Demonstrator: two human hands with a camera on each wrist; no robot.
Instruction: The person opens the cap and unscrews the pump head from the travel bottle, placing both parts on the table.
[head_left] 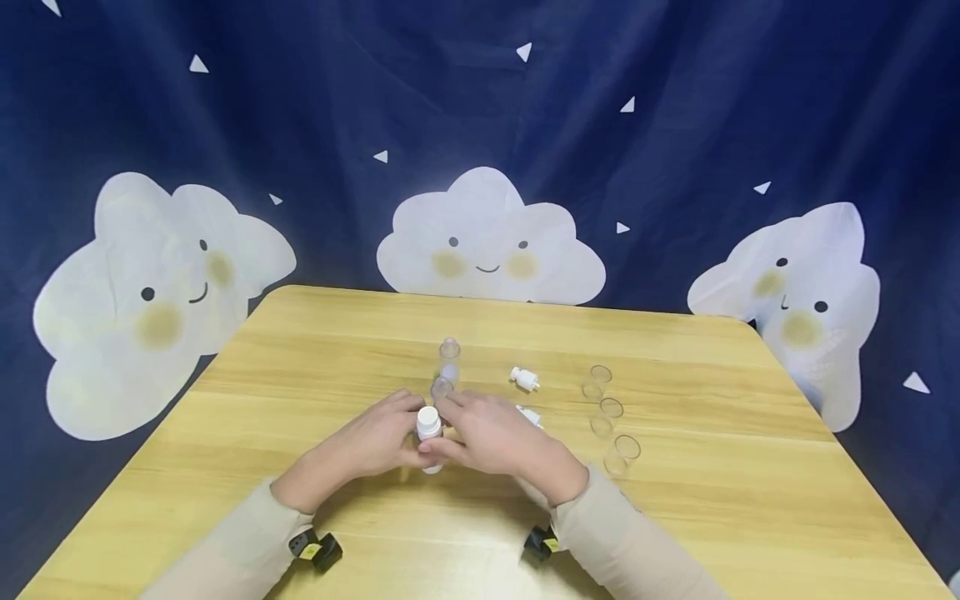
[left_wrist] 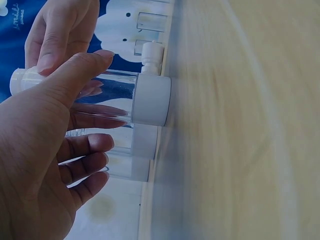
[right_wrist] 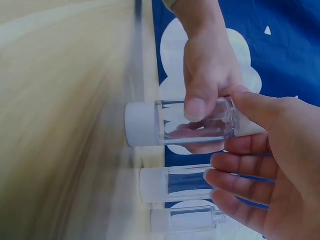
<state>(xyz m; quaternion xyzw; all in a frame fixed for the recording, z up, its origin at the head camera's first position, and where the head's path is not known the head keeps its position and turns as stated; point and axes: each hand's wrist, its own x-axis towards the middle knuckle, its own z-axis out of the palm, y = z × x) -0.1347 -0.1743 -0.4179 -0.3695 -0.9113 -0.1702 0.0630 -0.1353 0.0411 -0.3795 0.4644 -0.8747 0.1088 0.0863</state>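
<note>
A clear bottle [right_wrist: 170,125] with a white base [left_wrist: 152,100] stands upright on the table in front of me. My left hand [head_left: 378,435] grips its clear body, thumb lying along the near side. On the bottle's neck sits a white pump top [head_left: 429,421], which my right hand [head_left: 491,429] pinches between thumb and index finger. The right hand's other fingers [right_wrist: 242,190] are spread loosely beside the bottle. Just beyond the hands stand two similar clear bottles [head_left: 450,354] with white bases, without pump tops.
To the right lie two loose white pump tops, the farther pump top [head_left: 525,379] in full view and the nearer pump top [head_left: 530,415] partly behind my right hand. Farther right, three clear caps [head_left: 622,454] stand in a row on the wooden table [head_left: 750,500]. A blue curtain [head_left: 645,50] hangs behind.
</note>
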